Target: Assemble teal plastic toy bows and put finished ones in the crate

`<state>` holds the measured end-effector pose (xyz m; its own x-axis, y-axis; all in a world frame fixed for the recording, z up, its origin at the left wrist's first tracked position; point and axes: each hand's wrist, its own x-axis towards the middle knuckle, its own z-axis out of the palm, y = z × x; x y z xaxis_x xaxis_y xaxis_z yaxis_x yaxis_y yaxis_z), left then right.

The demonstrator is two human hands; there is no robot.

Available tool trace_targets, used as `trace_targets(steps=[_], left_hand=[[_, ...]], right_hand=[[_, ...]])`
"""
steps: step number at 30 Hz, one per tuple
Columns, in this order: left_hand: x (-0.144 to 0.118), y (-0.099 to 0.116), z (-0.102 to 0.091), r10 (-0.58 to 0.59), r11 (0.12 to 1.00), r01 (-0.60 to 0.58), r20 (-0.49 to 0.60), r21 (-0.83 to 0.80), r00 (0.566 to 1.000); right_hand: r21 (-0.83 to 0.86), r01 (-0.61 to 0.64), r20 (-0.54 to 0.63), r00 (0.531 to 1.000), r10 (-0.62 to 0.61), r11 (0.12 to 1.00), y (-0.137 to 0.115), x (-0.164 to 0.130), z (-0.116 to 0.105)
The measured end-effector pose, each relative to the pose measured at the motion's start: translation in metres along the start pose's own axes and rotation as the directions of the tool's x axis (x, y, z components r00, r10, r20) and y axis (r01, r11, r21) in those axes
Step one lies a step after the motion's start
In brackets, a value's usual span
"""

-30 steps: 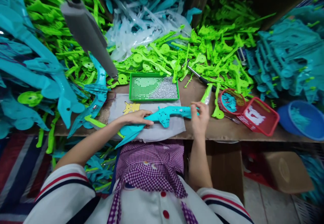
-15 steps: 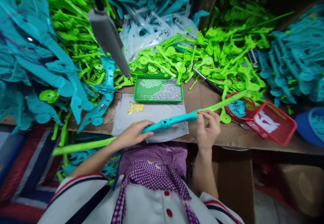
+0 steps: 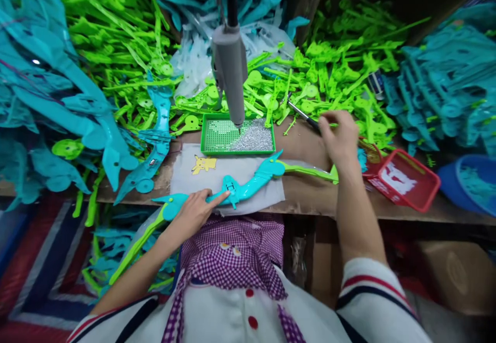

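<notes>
The teal toy bow point(image 3: 248, 188) is glossy smooth plastic, lying on matt grey cloth point(image 3: 256, 170) over a worn wooden tabletop point(image 3: 306, 152).

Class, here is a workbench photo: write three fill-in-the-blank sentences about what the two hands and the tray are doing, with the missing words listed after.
1. The left hand presses on a toy bow whose middle part is coloured ____.
2. The right hand reaches toward a black-handled tool lying among the ____ plastic parts.
3. The small silver screws lie in a ____ tray.

Missing words: teal; green; green
</notes>
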<state>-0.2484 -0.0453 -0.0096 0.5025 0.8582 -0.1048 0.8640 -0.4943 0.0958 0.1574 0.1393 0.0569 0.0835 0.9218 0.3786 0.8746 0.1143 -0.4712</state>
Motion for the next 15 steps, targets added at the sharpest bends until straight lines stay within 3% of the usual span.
trace_targets(steps=[2, 4, 7, 10, 13, 14, 15], left_hand=[[0.000, -0.002, -0.001, 0.006, 1.000, -0.005, 0.036, -0.022, 0.999], [0.001, -0.004, -0.003, 0.024, 0.998, -0.021, 0.056, -0.052, 0.998], [0.002, -0.009, -0.008, 0.048, 0.987, -0.035, 0.079, -0.157, 0.996], [0.004, -0.017, -0.017, 0.058, 0.956, -0.020, 0.122, -0.292, 0.991], [0.005, -0.027, -0.030, 0.042, 0.917, 0.022, 0.150, -0.399, 0.988], [0.006, -0.030, -0.034, 0.032, 0.904, 0.036, 0.152, -0.427, 0.988], [0.006, -0.033, -0.039, 0.024, 0.892, 0.048, 0.153, -0.450, 0.988]], right_hand=[[-0.191, -0.023, 0.188, 0.980, 0.060, 0.981, 0.017, 0.035, 0.020], [-0.293, -0.038, 0.260, 0.959, 0.118, 0.955, 0.028, 0.054, 0.040], [-0.274, -0.009, 0.296, 0.951, 0.093, 0.962, 0.029, 0.050, 0.053], [-0.108, 0.035, 0.341, 0.940, 0.004, 0.994, 0.012, 0.019, 0.035], [0.112, 0.044, 0.353, 0.932, -0.081, 0.993, -0.005, -0.022, -0.007], [0.165, 0.012, 0.267, 0.962, -0.057, 0.986, -0.008, -0.035, -0.021], [0.203, -0.042, 0.109, 0.994, 0.020, 0.978, -0.008, -0.048, -0.033]])
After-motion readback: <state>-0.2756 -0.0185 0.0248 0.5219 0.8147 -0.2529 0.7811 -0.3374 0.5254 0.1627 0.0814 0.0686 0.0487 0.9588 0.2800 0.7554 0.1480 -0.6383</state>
